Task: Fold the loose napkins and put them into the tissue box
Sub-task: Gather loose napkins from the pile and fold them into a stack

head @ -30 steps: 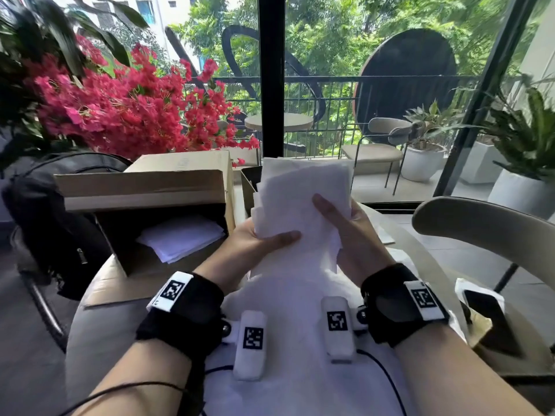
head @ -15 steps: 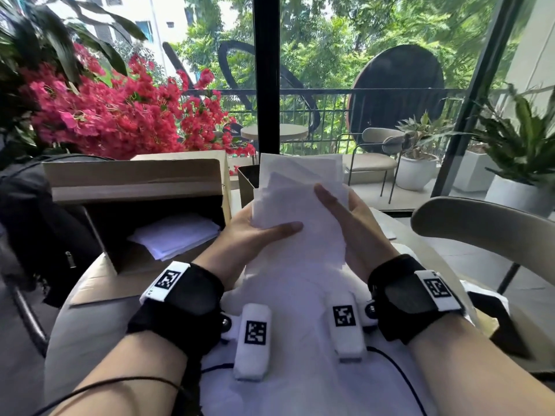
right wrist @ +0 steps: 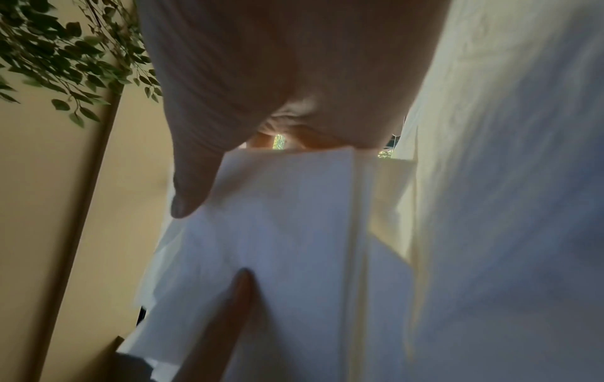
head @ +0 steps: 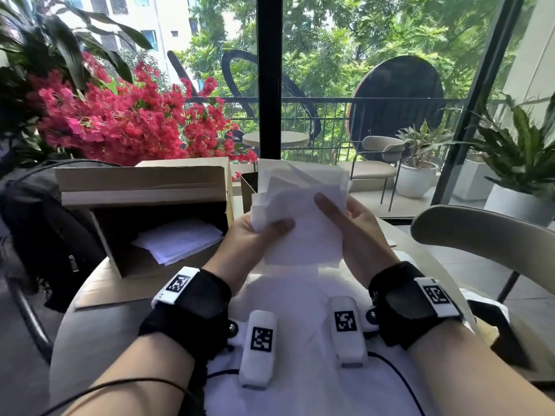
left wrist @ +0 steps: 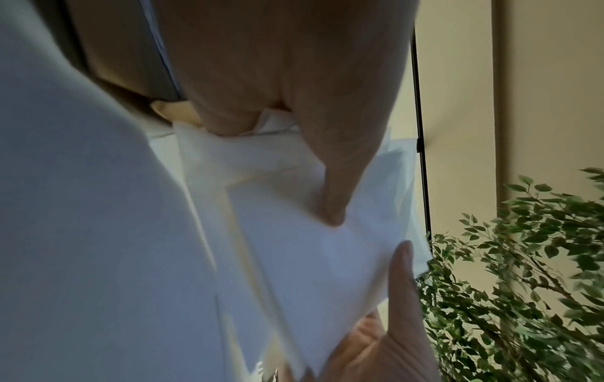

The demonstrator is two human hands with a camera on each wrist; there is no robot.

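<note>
Your left hand [head: 255, 235]: thumb laid across the front of a bundle of white napkins [head: 300, 217], fingers behind it, pinching its left edge. In the left wrist view the thumb tip presses into the paper while the fingers [left wrist: 402, 279] back it from below.

Your right hand [head: 354, 232]: thumb stretched over the bundle's right side, fingers behind; the paper is gripped between them. The right wrist view shows the same hold, thumb on the front sheet.

Napkins: several loose sheets, unevenly stacked, corners out of line, held upright in the air between your hands above the desk [head: 90, 340].

White cloth [head: 300, 340]: spread on the desk under your wrists, toward you from the napkins.

Cardboard box [head: 144, 187]: to the left of your left hand, lying on its side on the desk with its opening toward you. A stack of folded napkins [head: 177, 240] rests inside it.

Second open box [head: 248, 187]: just behind the held bundle, mostly hidden.

Backpack [head: 45, 229]: dark, left of the cardboard box, off the desk's edge.

Chair back [head: 480, 229]: beige, to the right.
</note>
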